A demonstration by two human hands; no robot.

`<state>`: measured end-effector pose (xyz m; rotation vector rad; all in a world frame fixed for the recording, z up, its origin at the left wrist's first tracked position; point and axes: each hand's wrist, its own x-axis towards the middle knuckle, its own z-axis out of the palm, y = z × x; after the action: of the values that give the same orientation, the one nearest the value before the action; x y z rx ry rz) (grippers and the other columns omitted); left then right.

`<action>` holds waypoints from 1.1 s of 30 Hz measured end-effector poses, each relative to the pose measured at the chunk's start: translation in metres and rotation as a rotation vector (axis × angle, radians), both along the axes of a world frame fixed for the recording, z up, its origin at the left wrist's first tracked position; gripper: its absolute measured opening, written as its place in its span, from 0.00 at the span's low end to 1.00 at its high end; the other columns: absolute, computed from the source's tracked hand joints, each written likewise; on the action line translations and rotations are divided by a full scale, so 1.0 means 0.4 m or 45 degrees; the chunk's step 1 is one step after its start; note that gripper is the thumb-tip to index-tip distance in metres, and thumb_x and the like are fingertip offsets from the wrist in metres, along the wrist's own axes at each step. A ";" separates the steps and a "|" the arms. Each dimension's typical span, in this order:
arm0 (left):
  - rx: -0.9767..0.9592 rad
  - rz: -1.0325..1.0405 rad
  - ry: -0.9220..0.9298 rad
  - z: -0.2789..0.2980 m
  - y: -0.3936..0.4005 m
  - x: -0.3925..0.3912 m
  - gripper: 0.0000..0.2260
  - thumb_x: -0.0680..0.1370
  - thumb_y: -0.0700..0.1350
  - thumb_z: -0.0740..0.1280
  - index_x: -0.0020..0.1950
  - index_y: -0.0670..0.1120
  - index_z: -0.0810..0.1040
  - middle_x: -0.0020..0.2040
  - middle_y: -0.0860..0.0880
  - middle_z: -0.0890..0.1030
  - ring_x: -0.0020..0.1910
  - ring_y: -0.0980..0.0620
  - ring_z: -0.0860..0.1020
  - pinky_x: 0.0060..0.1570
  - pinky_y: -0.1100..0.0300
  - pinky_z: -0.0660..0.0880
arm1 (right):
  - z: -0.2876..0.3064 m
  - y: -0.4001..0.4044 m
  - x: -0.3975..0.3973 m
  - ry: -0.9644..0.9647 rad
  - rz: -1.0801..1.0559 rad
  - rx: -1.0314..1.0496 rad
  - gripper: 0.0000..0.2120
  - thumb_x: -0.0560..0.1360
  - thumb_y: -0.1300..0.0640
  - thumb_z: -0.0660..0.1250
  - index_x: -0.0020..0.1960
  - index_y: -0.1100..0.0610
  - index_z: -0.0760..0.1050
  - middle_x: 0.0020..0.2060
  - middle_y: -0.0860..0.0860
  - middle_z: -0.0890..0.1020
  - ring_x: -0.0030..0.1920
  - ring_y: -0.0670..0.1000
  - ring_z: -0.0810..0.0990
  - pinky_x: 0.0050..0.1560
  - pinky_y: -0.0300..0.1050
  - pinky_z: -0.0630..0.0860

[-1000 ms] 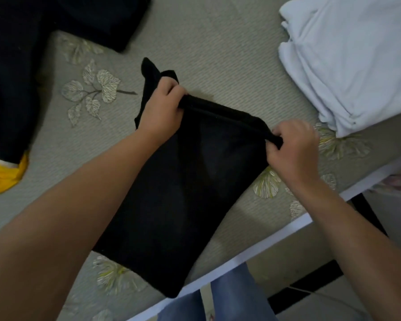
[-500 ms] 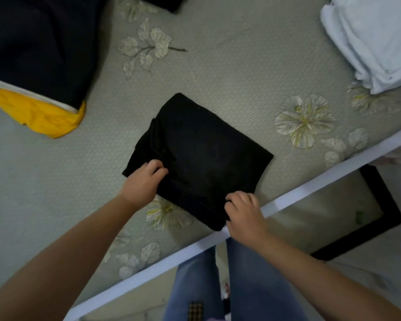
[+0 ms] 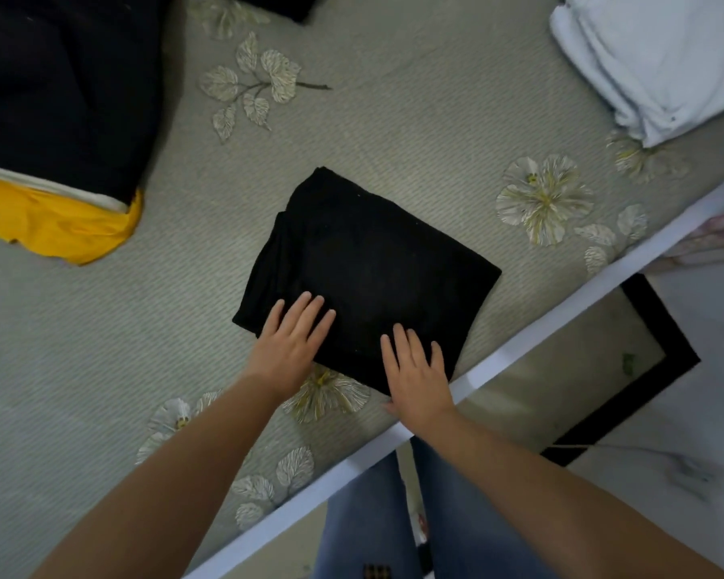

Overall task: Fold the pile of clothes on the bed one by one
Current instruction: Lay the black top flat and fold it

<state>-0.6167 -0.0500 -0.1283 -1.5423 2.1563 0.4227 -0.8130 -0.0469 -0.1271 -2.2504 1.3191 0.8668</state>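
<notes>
A folded black cloth garment lies on the grey floral-patterned bed, near its edge. It is pressed flat by the left hand and right hand, fingers straight, nothing gripped. Smoothing seems nearly done; next, setting it aside would be needed.

A grey-green bed cover printed with pale flowers meets a white bed edge; right, a black-bordered mat on pale floor.
</notes>
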 end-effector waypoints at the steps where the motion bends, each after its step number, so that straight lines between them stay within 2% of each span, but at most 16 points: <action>1: 0.062 0.005 -0.061 -0.016 -0.010 0.001 0.34 0.78 0.49 0.59 0.75 0.46 0.41 0.76 0.44 0.44 0.75 0.45 0.41 0.72 0.47 0.41 | -0.013 0.002 -0.005 0.018 0.019 -0.028 0.39 0.78 0.51 0.59 0.74 0.60 0.34 0.74 0.61 0.41 0.74 0.59 0.44 0.71 0.62 0.48; 3: 0.095 0.002 -0.118 -0.040 -0.020 0.004 0.34 0.79 0.50 0.57 0.75 0.46 0.37 0.76 0.44 0.40 0.75 0.46 0.39 0.72 0.48 0.40 | -0.021 0.007 -0.008 0.030 0.019 -0.045 0.36 0.79 0.55 0.56 0.73 0.60 0.33 0.74 0.61 0.39 0.74 0.59 0.42 0.70 0.63 0.47; 7: 0.096 0.071 -0.073 -0.066 -0.025 0.006 0.31 0.80 0.45 0.55 0.75 0.46 0.37 0.76 0.47 0.41 0.75 0.50 0.40 0.72 0.50 0.40 | -0.030 -0.008 -0.014 -0.042 -0.074 -0.019 0.40 0.75 0.61 0.60 0.74 0.58 0.34 0.73 0.60 0.36 0.74 0.59 0.37 0.72 0.60 0.44; 10: 0.117 0.107 -0.050 -0.058 -0.032 0.002 0.28 0.80 0.40 0.52 0.75 0.46 0.39 0.77 0.49 0.43 0.75 0.52 0.43 0.72 0.52 0.40 | -0.024 -0.035 -0.025 -0.135 -0.113 0.025 0.39 0.75 0.65 0.60 0.74 0.59 0.37 0.74 0.59 0.39 0.75 0.57 0.39 0.73 0.56 0.45; 13: 0.113 0.120 -0.026 -0.024 -0.051 -0.011 0.27 0.80 0.38 0.50 0.75 0.45 0.41 0.77 0.48 0.45 0.75 0.52 0.44 0.72 0.54 0.40 | 0.012 -0.070 -0.036 -0.229 -0.199 0.088 0.33 0.77 0.67 0.54 0.74 0.61 0.38 0.75 0.57 0.43 0.75 0.54 0.43 0.74 0.49 0.43; 19: 0.008 0.104 0.075 0.083 -0.123 -0.036 0.27 0.79 0.35 0.50 0.75 0.41 0.40 0.76 0.45 0.43 0.75 0.50 0.43 0.72 0.57 0.37 | 0.111 -0.164 -0.102 -0.373 -0.277 -0.047 0.31 0.78 0.68 0.51 0.74 0.64 0.37 0.75 0.59 0.42 0.75 0.52 0.46 0.73 0.41 0.44; 24: -0.159 0.095 0.148 0.229 -0.251 -0.115 0.28 0.78 0.34 0.51 0.75 0.41 0.41 0.76 0.44 0.44 0.75 0.49 0.43 0.71 0.58 0.39 | 0.237 -0.263 -0.179 -0.445 -0.411 -0.193 0.32 0.77 0.68 0.55 0.74 0.63 0.40 0.75 0.57 0.46 0.75 0.52 0.50 0.71 0.40 0.51; 28: -0.307 0.088 0.265 0.327 -0.379 -0.224 0.28 0.78 0.34 0.52 0.75 0.41 0.44 0.77 0.44 0.47 0.75 0.50 0.46 0.71 0.60 0.39 | 0.324 -0.363 -0.285 -0.505 -0.533 -0.297 0.32 0.76 0.68 0.56 0.75 0.61 0.43 0.75 0.56 0.53 0.72 0.53 0.60 0.66 0.43 0.62; 33: -0.358 0.125 0.390 0.396 -0.575 -0.443 0.26 0.79 0.36 0.53 0.75 0.41 0.48 0.76 0.45 0.51 0.75 0.51 0.50 0.71 0.61 0.43 | 0.409 -0.533 -0.492 -0.432 -0.599 -0.315 0.31 0.77 0.65 0.55 0.75 0.58 0.44 0.75 0.53 0.55 0.68 0.54 0.66 0.59 0.42 0.66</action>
<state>-0.7938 -0.2798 0.0300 -1.8444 2.4651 0.4248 -1.0099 -0.2602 0.0364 -2.0001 1.7487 0.1579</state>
